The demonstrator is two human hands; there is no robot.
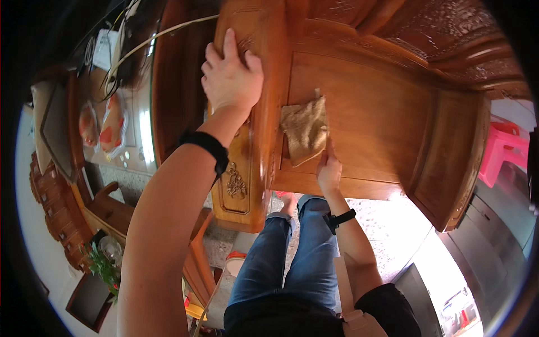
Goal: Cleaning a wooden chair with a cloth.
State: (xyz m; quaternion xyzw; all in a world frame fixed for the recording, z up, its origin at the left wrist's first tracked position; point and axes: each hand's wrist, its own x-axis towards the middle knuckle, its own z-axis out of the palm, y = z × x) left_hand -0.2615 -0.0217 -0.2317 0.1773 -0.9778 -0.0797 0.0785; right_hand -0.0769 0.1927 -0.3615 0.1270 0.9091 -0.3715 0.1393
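Observation:
My left hand (pixel 233 80) rests on the polished wooden armrest (pixel 257 156) of a carved wooden bench, its fingers spread and nothing in them. A wrinkled golden-brown cloth (pixel 305 130) lies against the left part of the flat wooden seat (pixel 366 122). At the cloth's right edge my right hand (pixel 329 170) grips it, with one finger stretched along that edge; the fingertips are partly hidden. Each wrist wears a black band.
Left of the armrest stands a glass-topped table (pixel 134 156) with red-and-white packages (pixel 113 126) and cables (pixel 168 31). A pink plastic stool (pixel 503 151) is at the far right. A leafy plant (pixel 103 267) stands lower left. The carved backrest (pixel 454 33) borders the seat.

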